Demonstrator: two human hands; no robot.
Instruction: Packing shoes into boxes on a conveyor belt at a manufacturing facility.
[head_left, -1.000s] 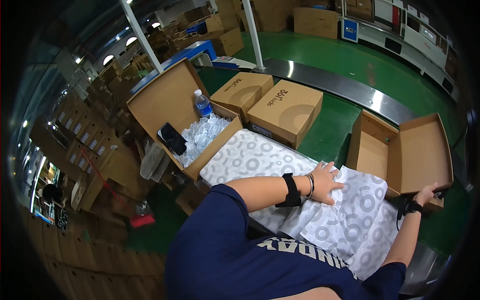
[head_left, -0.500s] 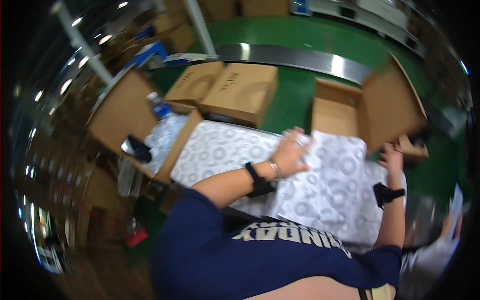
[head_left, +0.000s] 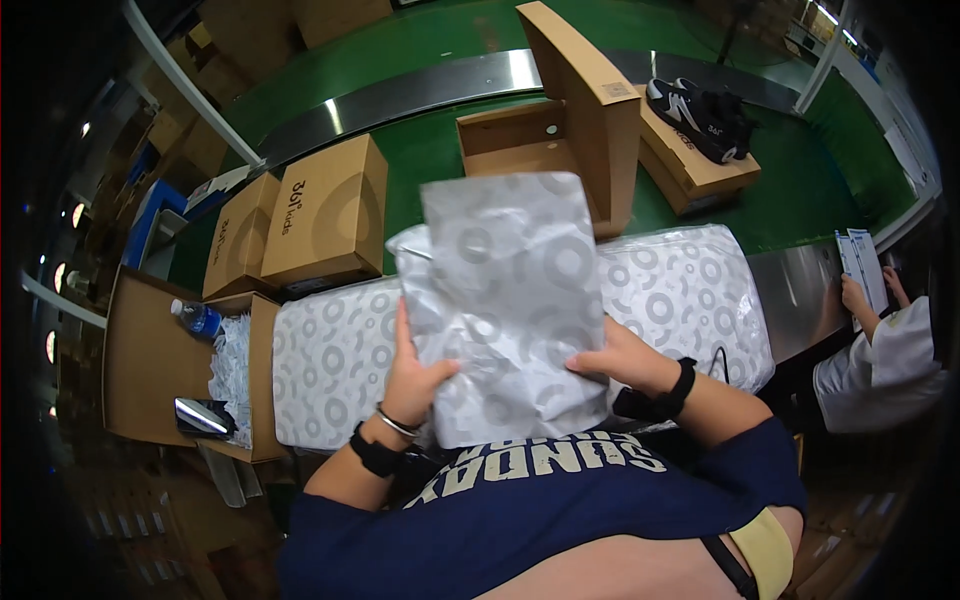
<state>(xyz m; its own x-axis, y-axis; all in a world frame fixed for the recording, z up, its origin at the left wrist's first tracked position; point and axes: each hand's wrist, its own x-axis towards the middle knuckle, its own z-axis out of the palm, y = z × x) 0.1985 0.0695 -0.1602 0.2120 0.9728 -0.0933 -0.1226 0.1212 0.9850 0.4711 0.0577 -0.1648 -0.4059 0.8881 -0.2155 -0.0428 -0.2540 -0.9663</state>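
Observation:
Between my two hands are raised sheets of wrapping paper (head_left: pixel 515 300), white with grey rings and curved marks. My left hand (head_left: pixel 412 375) grips the left edge, thumb on the front face and fingers behind. The right edge is pinched by my right hand (head_left: pixel 618 362) in the same way. How many sheets I hold, I cannot tell. Beneath lie a left stack of the same paper (head_left: pixel 335 365) and a right stack (head_left: pixel 690 290). Beyond the paper stands a brown shoe box (head_left: pixel 515 155) with its lid up.
Two closed shoe boxes (head_left: pixel 325 215) stand at the left. An open carton (head_left: pixel 150 370) holds a water bottle (head_left: pixel 195 318), a phone (head_left: pixel 205 417) and white packets (head_left: pixel 230 370). Black shoes (head_left: pixel 705 125) rest on a box (head_left: pixel 700 185). At right, another person (head_left: pixel 880 350) holds papers.
Both hands have come from the paper on the stack to holding raised sheets by their sides. The view has swung right, bringing the black shoes into sight.

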